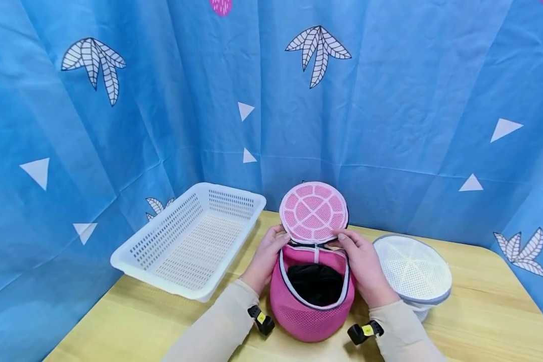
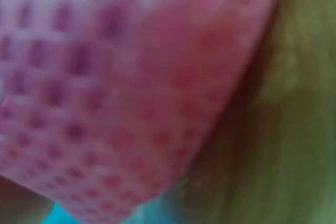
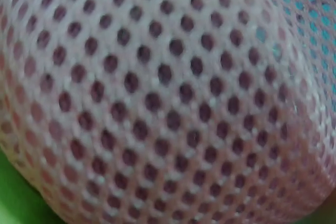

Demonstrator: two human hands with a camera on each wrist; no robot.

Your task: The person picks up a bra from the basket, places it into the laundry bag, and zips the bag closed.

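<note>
A pink mesh laundry bag [image 1: 311, 322] stands on the table with its round lid [image 1: 313, 211] folded up and back. Dark black cloth [image 1: 315, 284] lies inside its mouth. At the left of the hinge, my left hand [image 1: 263, 257] pinches the lid's lower edge near the rim. My right hand [image 1: 365, 264] grips the same edge on the right, its fingers partly hidden behind the lid. Pink mesh [image 2: 105, 93] fills much of the left wrist view, blurred. Close-up mesh [image 3: 168, 98] takes up nearly all of the right wrist view; neither wrist view shows the fingers clearly.
To the left sits a white perforated plastic basket [image 1: 185, 289] on the wooden table [image 1: 488, 296]. A white mesh laundry bag [image 1: 414, 269] with a grey rim stands just right of my right forearm. Behind the table hangs a blue patterned curtain [image 1: 389, 125].
</note>
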